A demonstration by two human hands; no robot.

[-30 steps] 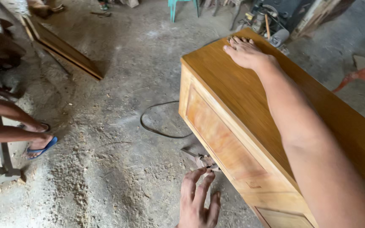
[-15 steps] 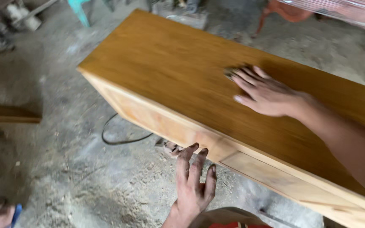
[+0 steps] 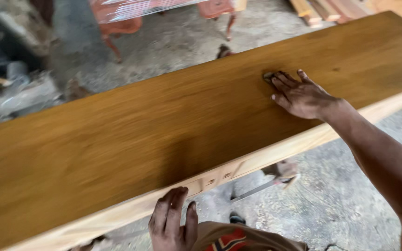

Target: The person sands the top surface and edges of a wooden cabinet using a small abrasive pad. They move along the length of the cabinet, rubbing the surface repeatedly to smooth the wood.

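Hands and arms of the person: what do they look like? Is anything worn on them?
Both are bare. The right hand has no glove, ring or watch that shows, and its forearm carries no sleeve as far as the picture reaches. The left hand is also ungloved, with dusty-looking fingers. Its wrist is out of view, so a sleeve there cannot be told.

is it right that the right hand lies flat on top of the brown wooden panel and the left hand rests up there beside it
Not quite. In the head view the right hand lies flat on top of the brown wooden panel, but the left hand is down at the panel's near lower edge, not on top.
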